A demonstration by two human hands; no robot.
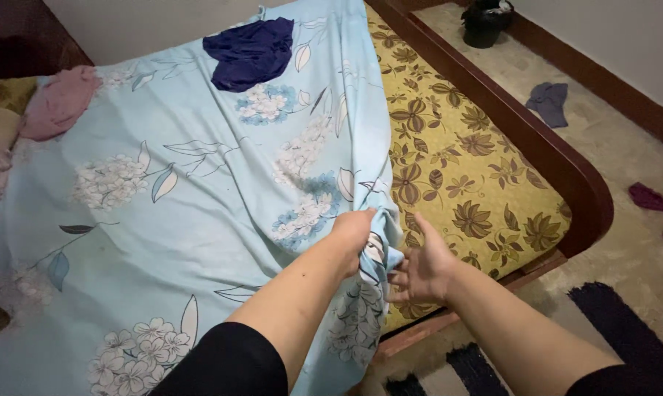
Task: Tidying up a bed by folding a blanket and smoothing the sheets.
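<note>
The left hand (353,233) is clenched on the light blue floral sheet's (184,198) right edge, which runs near-to-far along the bed; the right hand (423,270), fingers spread, touches the fold just right.

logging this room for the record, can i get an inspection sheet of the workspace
surface: mattress with yellow-brown flower print, in a dark wooden bed frame
job's things: light blue floral sheet spread over most of the mattress, right edge bunched
clutter: navy cloth and pink cloth on the sheet; grey cloth and purple cloth on the floor
grips: left hand clenched on the sheet edge; right hand open beside it
cables: nothing seen
surroundings: striped rug, black bin, pale wall
</note>
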